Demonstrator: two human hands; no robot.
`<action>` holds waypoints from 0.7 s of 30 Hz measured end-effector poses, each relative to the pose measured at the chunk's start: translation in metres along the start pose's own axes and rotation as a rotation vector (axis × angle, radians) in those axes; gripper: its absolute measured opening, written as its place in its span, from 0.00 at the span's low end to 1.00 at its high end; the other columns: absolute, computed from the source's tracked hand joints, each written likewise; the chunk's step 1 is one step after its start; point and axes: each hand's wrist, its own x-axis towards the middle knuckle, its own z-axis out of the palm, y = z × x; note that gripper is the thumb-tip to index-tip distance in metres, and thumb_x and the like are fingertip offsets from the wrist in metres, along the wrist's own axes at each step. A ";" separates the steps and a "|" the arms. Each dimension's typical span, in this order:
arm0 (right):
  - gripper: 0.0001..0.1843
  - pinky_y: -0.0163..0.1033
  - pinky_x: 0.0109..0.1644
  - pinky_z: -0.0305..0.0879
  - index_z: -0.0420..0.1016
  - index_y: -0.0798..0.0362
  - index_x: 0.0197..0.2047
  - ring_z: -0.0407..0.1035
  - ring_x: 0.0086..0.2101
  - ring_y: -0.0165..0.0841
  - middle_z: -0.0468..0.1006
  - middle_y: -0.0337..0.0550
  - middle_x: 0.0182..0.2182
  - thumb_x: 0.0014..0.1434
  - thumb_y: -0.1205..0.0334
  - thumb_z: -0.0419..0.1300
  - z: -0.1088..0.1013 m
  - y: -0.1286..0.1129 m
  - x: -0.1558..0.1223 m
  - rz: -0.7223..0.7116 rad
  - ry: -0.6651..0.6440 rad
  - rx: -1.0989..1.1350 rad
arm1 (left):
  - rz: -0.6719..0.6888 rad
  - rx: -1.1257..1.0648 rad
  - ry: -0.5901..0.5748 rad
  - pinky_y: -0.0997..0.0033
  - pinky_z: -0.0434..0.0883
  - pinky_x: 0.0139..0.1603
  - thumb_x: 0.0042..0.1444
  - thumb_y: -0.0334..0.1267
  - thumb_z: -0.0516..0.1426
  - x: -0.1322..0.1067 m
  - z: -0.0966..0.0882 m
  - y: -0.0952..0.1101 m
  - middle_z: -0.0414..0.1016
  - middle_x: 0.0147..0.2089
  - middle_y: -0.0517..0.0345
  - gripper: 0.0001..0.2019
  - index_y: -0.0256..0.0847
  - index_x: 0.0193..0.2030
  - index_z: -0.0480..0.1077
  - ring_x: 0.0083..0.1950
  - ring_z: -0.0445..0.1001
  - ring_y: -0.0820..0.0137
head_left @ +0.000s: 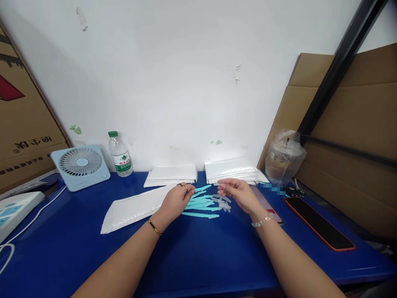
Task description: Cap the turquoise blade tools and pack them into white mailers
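Note:
My left hand pinches a teal eyebrow razor by its handle, with the tip pointing right. In my right hand, thumb and fingers are closed on a small clear cap, just right of that tip; a narrow gap seems to separate the two. Below, several more teal razors lie in a loose fan on the blue table, partly hidden by my left hand. Several clear caps are heaped at their right ends. A white padded mailer lies flat under and left of my left hand.
Two stacks of white mailers, a left stack and a right stack, sit against the wall. A blue fan and water bottle stand left. To the right are two phones, one a red-edged phone, and a bagged drink cup.

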 end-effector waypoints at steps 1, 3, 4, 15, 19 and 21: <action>0.20 0.37 0.33 0.69 0.76 0.57 0.37 0.73 0.27 0.32 0.77 0.44 0.27 0.46 0.50 0.67 0.000 0.000 0.000 0.005 -0.011 -0.006 | 0.003 0.003 -0.006 0.69 0.63 0.41 0.63 0.44 0.43 0.000 0.000 0.000 0.72 0.35 0.56 0.16 0.43 0.39 0.70 0.39 0.68 0.67; 0.19 0.36 0.30 0.67 0.76 0.57 0.34 0.71 0.24 0.30 0.76 0.43 0.25 0.47 0.49 0.65 0.001 0.000 0.000 -0.005 -0.021 -0.049 | 0.015 0.010 -0.015 0.69 0.63 0.42 0.63 0.43 0.43 0.000 0.000 0.000 0.71 0.36 0.57 0.16 0.43 0.40 0.70 0.40 0.68 0.68; 0.19 0.35 0.28 0.66 0.75 0.57 0.33 0.70 0.23 0.29 0.76 0.42 0.24 0.48 0.48 0.65 0.001 0.000 0.000 -0.013 -0.026 -0.074 | 0.019 0.013 -0.018 0.69 0.63 0.42 0.63 0.43 0.43 0.000 0.000 0.000 0.71 0.36 0.57 0.16 0.43 0.40 0.70 0.40 0.68 0.68; 0.18 0.34 0.28 0.65 0.77 0.56 0.36 0.66 0.22 0.27 0.73 0.39 0.24 0.51 0.49 0.62 0.010 0.009 0.000 -0.043 -0.151 -0.188 | 0.023 0.036 -0.082 0.72 0.63 0.39 0.63 0.42 0.44 0.000 -0.001 0.010 0.71 0.37 0.55 0.16 0.42 0.40 0.71 0.40 0.68 0.68; 0.16 0.33 0.29 0.63 0.79 0.56 0.34 0.66 0.25 0.28 0.73 0.42 0.26 0.51 0.50 0.63 0.008 0.005 -0.002 -0.091 -0.232 -0.398 | 0.039 0.026 -0.150 0.72 0.63 0.39 0.62 0.42 0.45 -0.003 -0.001 0.013 0.72 0.36 0.56 0.16 0.41 0.38 0.72 0.38 0.69 0.69; 0.15 0.33 0.30 0.63 0.80 0.55 0.31 0.66 0.27 0.28 0.73 0.43 0.28 0.51 0.50 0.63 0.004 -0.001 -0.005 -0.107 -0.329 -0.518 | 0.043 0.009 -0.266 0.73 0.63 0.36 0.60 0.41 0.48 -0.006 -0.001 0.015 0.73 0.34 0.57 0.13 0.42 0.35 0.73 0.35 0.69 0.70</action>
